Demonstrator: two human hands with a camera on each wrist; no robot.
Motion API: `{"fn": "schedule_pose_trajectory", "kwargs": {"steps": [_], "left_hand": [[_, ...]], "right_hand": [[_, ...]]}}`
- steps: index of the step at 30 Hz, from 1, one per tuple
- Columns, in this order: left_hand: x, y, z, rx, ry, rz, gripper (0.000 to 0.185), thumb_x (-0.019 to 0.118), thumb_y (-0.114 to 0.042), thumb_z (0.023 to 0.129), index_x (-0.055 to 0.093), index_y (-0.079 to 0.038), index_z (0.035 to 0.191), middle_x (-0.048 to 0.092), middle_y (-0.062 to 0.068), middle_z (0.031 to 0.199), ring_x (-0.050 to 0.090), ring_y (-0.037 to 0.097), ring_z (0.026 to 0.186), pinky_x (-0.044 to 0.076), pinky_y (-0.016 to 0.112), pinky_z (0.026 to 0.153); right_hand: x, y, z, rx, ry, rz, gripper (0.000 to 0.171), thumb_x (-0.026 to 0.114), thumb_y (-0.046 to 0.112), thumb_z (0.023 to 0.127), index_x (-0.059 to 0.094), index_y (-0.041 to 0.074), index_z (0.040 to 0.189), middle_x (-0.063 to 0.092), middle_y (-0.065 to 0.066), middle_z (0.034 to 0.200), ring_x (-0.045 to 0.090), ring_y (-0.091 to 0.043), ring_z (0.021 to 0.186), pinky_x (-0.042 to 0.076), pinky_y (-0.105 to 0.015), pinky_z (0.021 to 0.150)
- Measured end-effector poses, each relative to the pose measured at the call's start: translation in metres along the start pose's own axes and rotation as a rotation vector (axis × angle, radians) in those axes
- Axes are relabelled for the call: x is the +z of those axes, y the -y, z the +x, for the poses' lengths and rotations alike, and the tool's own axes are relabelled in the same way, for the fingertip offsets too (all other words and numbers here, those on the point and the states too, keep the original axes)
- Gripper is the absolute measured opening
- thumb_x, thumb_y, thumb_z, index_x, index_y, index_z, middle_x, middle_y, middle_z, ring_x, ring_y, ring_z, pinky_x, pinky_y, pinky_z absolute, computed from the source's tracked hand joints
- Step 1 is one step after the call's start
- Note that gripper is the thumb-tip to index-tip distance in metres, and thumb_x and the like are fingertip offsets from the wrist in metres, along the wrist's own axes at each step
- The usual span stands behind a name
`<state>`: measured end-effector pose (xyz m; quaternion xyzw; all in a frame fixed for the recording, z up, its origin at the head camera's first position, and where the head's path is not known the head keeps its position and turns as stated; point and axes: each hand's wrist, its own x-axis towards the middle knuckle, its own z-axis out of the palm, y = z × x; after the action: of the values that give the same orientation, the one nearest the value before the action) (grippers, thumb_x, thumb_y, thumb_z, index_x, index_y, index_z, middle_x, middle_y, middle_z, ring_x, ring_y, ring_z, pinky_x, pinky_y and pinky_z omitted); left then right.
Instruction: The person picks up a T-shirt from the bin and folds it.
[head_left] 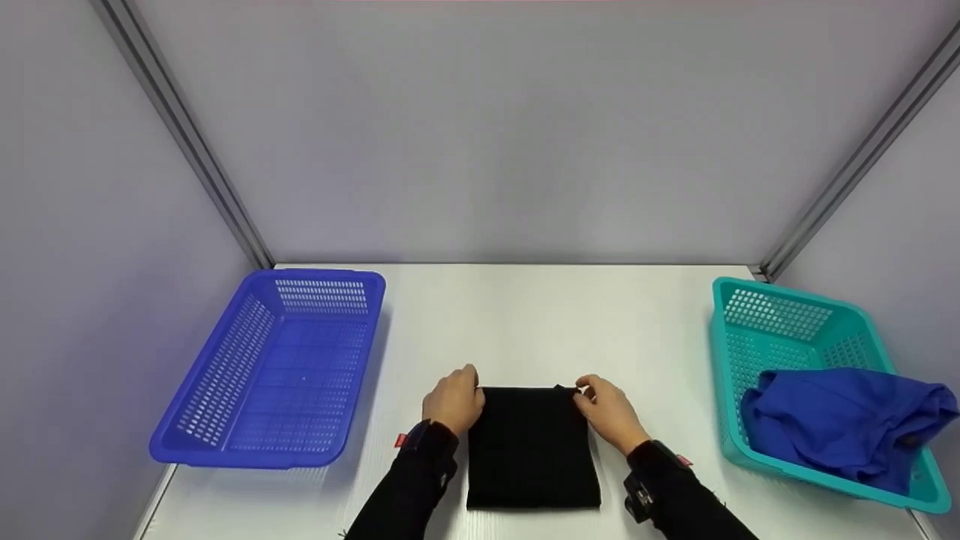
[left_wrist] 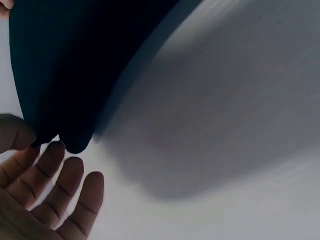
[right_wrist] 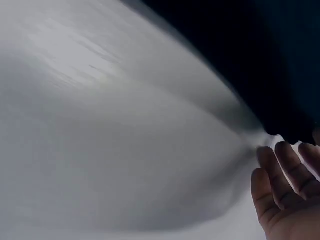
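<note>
A black folded cloth [head_left: 533, 450], its kind of garment not clear, lies as a near square on the white table. At its far left corner my left hand [head_left: 454, 400] pinches the edge between thumb and fingers. The left wrist view shows that corner of dark cloth [left_wrist: 75, 75] slightly raised, with the other fingers [left_wrist: 90, 195] spread below it. My right hand [head_left: 609, 411] pinches the far right corner. In the right wrist view its fingers [right_wrist: 270, 175] are under the cloth edge [right_wrist: 250, 65], and the thumb is mostly cut off by the frame.
On the left stands a blue plastic basket [head_left: 367, 360] with perforated walls. A teal basket [head_left: 721, 390] on the right holds a crumpled blue cloth [head_left: 840, 424], partly hanging over its rim. Grey-white panels [head_left: 517, 135] enclose the table [head_left: 555, 322] at the back and both sides.
</note>
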<state>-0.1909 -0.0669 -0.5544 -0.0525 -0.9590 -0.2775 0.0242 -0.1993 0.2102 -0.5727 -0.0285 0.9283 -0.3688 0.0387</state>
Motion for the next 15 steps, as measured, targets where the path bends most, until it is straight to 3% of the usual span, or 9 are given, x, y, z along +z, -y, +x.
{"fn": "schedule_pose_trajectory", "kwargs": {"steps": [3,6,8,12,15], "left_hand": [[0.006,0.003,-0.003,-0.076,0.018,-0.03,0.016,0.067,-0.023,0.103,0.065,-0.007,0.102,0.067,0.014,0.098,0.069,0.038,0.087,0.057,0.054,0.071],[0.01,0.007,-0.005,-0.112,0.027,-0.067,0.024,0.068,-0.031,0.103,0.07,-0.007,0.107,0.065,0.014,0.103,0.069,0.037,0.09,0.058,0.055,0.076],[0.013,0.009,-0.005,-0.11,0.023,-0.098,0.023,0.071,-0.03,0.102,0.072,-0.007,0.109,0.065,0.014,0.104,0.069,0.036,0.091,0.058,0.054,0.078],[0.019,0.009,-0.003,-0.087,0.002,-0.129,0.014,0.076,-0.021,0.099,0.073,-0.008,0.101,0.063,0.012,0.098,0.069,0.033,0.088,0.059,0.051,0.077],[0.026,0.008,-0.001,-0.083,-0.021,-0.104,0.013,0.077,-0.015,0.098,0.068,-0.008,0.092,0.061,0.009,0.092,0.068,0.03,0.085,0.058,0.047,0.075]], "right_hand": [[0.007,-0.002,0.0,0.023,0.004,0.01,0.038,0.064,0.019,0.105,0.065,-0.006,0.135,0.072,-0.018,0.112,0.069,-0.033,0.103,0.056,-0.051,0.092],[0.011,-0.001,0.001,0.019,0.0,0.004,0.045,0.064,0.027,0.106,0.065,-0.007,0.136,0.071,-0.024,0.121,0.07,-0.039,0.11,0.055,-0.057,0.098],[0.014,0.001,0.003,0.022,-0.011,-0.005,0.042,0.064,0.028,0.107,0.067,-0.005,0.131,0.073,-0.023,0.118,0.071,-0.038,0.107,0.056,-0.056,0.095],[0.018,0.004,0.005,0.063,-0.041,-0.043,0.021,0.067,0.024,0.105,0.07,0.004,0.112,0.074,-0.014,0.098,0.069,-0.03,0.089,0.053,-0.053,0.085],[0.021,0.006,0.005,0.094,-0.054,-0.096,0.013,0.067,0.02,0.104,0.067,0.007,0.104,0.073,-0.011,0.095,0.068,-0.032,0.089,0.049,-0.055,0.085]]}}
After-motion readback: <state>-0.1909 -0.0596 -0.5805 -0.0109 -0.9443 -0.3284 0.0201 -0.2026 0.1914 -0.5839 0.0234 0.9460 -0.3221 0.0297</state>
